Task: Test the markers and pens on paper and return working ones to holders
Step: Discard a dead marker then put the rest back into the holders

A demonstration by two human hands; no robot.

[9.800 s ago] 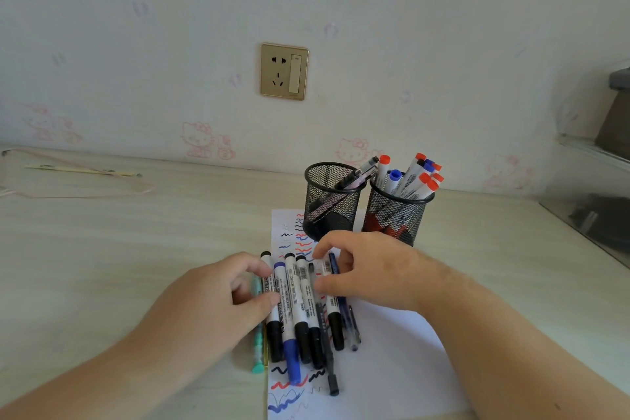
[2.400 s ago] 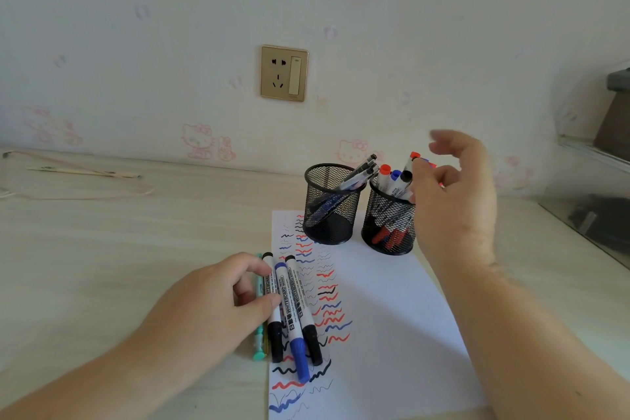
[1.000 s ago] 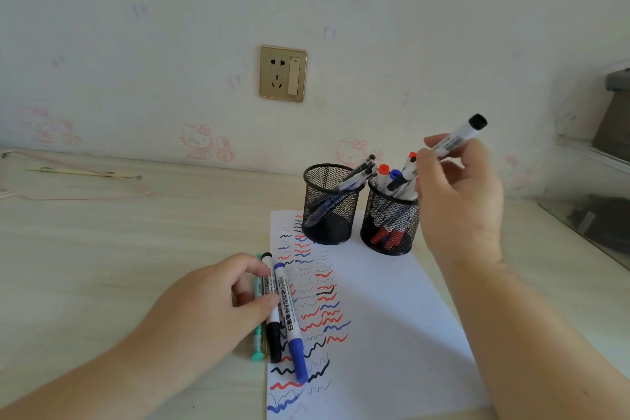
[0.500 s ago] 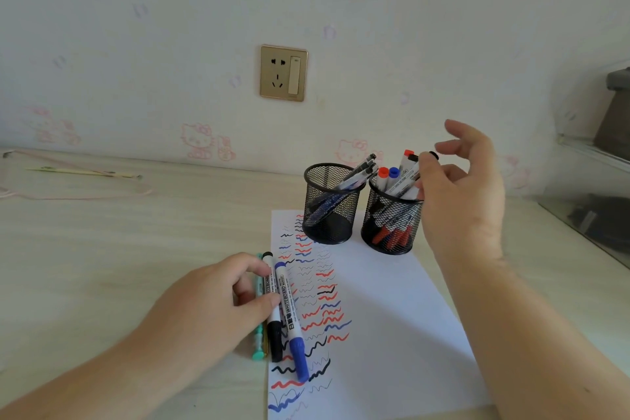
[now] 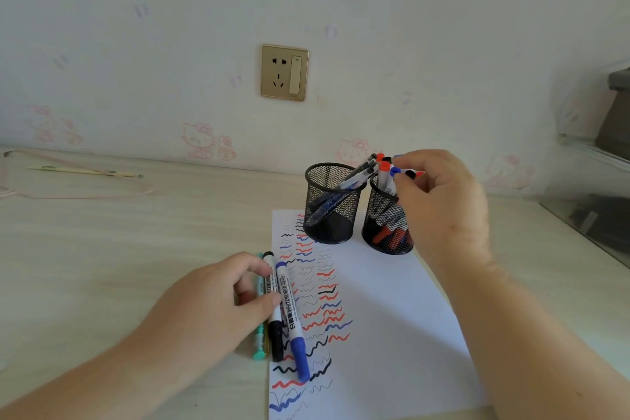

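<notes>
Two black mesh holders stand at the far end of a white paper [image 5: 392, 317] covered in squiggles. The left holder [image 5: 332, 215] has pens leaning in it, and the right holder [image 5: 381, 225] has red, blue and black markers. My right hand [image 5: 439, 201] is at the right holder's top, its fingertips curled round the black-ended top of a marker [image 5: 410, 174] standing inside. My left hand [image 5: 218, 300] rests with thumb and index finger on a black marker [image 5: 274, 324], a blue marker [image 5: 296, 344] and a teal pen [image 5: 259, 341], which lie at the paper's left edge.
A gold wall socket [image 5: 284, 72] is on the wall behind the desk. A thin stick [image 5: 85, 171] and a pink cord [image 5: 68, 196] lie far left. A glass shelf [image 5: 586, 215] borders the desk on the right.
My right hand carried a black marker to the right holder, dropped it in with fingers spread, and now curls its fingertips on the marker tops. My left hand has stayed put.
</notes>
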